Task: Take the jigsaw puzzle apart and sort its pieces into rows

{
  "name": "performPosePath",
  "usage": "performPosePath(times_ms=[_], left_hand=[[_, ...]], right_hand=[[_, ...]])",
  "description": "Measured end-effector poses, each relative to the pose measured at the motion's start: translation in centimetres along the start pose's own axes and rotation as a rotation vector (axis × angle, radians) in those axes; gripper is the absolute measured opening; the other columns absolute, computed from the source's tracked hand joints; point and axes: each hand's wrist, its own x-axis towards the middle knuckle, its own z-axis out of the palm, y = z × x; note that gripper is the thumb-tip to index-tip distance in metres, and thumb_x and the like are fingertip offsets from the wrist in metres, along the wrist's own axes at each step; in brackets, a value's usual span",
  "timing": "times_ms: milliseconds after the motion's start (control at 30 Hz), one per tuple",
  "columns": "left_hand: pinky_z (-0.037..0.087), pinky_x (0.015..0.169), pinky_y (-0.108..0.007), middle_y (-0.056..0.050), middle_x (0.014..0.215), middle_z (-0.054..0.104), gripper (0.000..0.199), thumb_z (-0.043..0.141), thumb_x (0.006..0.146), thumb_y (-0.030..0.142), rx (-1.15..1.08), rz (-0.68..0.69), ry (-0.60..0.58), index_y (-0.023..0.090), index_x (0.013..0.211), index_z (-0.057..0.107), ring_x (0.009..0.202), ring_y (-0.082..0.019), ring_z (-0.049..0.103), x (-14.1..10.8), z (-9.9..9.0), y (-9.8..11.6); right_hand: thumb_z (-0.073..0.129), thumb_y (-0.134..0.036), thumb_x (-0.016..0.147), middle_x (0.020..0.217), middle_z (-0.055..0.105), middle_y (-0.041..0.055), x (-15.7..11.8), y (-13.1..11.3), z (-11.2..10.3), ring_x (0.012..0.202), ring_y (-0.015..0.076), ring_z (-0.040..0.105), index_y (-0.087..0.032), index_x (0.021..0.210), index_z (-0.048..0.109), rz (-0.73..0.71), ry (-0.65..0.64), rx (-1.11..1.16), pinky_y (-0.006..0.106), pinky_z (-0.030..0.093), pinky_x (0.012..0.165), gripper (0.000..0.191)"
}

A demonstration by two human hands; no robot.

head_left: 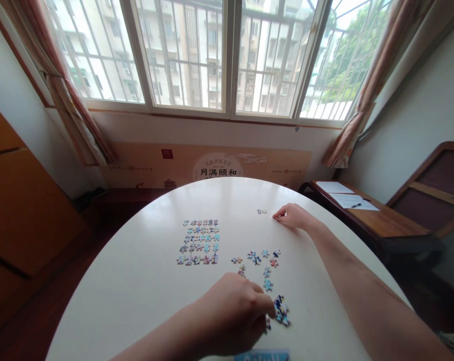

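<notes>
Over the near part of the white round table, my left hand (239, 313) is closed, fingers curled down beside a small pile of puzzle pieces (281, 310); whatever its fingertips hold is hidden. My right hand (291, 215) reaches to the far right of the table, its fingertips pinched at the surface on something too small to make out. Just left of it lie a couple of pieces (262, 211). Rows of puzzle pieces (200, 240) are laid out left of centre. More loose pieces (254, 257) are scattered between the rows and my right forearm.
A blue printed item (262, 355) shows at the table's (122, 281) near edge. At the right, a wooden side table (385, 220) bears papers (351, 201) and a pen, beside a chair. Windows with curtains (74, 115) stand behind, and a cabinet (16, 200) is at the left.
</notes>
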Motion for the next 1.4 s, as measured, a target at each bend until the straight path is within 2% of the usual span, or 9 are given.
performPosePath(times_ms=[167, 333, 733, 1133, 1300, 1400], left_hand=[[0.053, 0.061, -0.026, 0.0, 0.075, 0.073, 0.027, 0.052, 0.076, 0.01, -0.006, 0.013, 0.001, 0.023, 0.087, 0.073, 0.061, -0.014, 0.066, 0.0, 0.0, 0.0], [0.054, 0.063, -0.026, 0.001, 0.076, 0.073, 0.028, 0.053, 0.075, 0.009, -0.01, -0.005, 0.003, 0.024, 0.088, 0.073, 0.062, -0.014, 0.066, 0.0, 0.1, -0.1], [0.051, 0.058, -0.025, 0.0, 0.072, 0.071, 0.028, 0.052, 0.076, 0.01, 0.026, 0.004, -0.006, 0.023, 0.088, 0.073, 0.059, -0.014, 0.064, 0.2, 0.0, 0.0], [0.051, 0.061, -0.025, 0.001, 0.075, 0.072, 0.026, 0.054, 0.076, 0.011, 0.017, 0.004, 0.021, 0.024, 0.089, 0.073, 0.061, -0.014, 0.065, 0.0, 0.2, -0.2], [0.051, 0.061, -0.026, 0.001, 0.075, 0.072, 0.026, 0.054, 0.077, 0.011, 0.043, -0.008, 0.008, 0.024, 0.089, 0.073, 0.061, -0.014, 0.065, -0.1, 0.4, 0.1], [0.051, 0.061, -0.027, 0.0, 0.076, 0.073, 0.029, 0.051, 0.078, 0.012, 0.113, -0.114, 0.029, 0.024, 0.091, 0.073, 0.064, -0.016, 0.067, 0.0, 0.0, -0.2]], right_hand=[[0.064, -0.032, 0.08, 0.098, 0.077, 0.0032, 0.1, 1.7, 1.0, 0.093, 0.0229, 0.069, -0.025, 0.092, 0.08, 0.046, 0.16, -0.056, 0.033, 0.05, 0.087, 0.021], [0.063, -0.03, 0.083, 0.099, 0.077, 0.0021, 0.5, 1.5, 1.8, 0.097, 0.0229, 0.069, -0.025, 0.088, 0.08, 0.006, 0.231, -0.085, 0.035, 0.049, 0.092, 0.018], [0.061, -0.023, 0.087, 0.106, 0.076, -0.0004, 0.5, 0.4, 2.5, 0.102, 0.0213, 0.069, -0.028, 0.094, 0.079, -0.139, 0.237, -0.067, 0.036, 0.051, 0.096, 0.02], [0.056, -0.023, 0.088, 0.109, 0.075, 0.0002, 0.4, 0.4, 2.9, 0.108, 0.0216, 0.068, -0.027, 0.096, 0.078, -0.152, 0.238, 0.032, 0.036, 0.049, 0.102, 0.024], [0.053, -0.022, 0.088, 0.112, 0.074, 0.0056, 0.1, 0.0, 2.7, 0.11, 0.0233, 0.066, -0.022, 0.098, 0.077, -0.142, 0.288, 0.07, 0.039, 0.046, 0.104, 0.026], [0.052, -0.025, 0.09, 0.114, 0.071, 0.011, 0.0, -1.3, 1.7, 0.111, 0.0262, 0.062, -0.018, 0.103, 0.075, -0.157, 0.307, 0.093, 0.044, 0.044, 0.102, 0.028]])
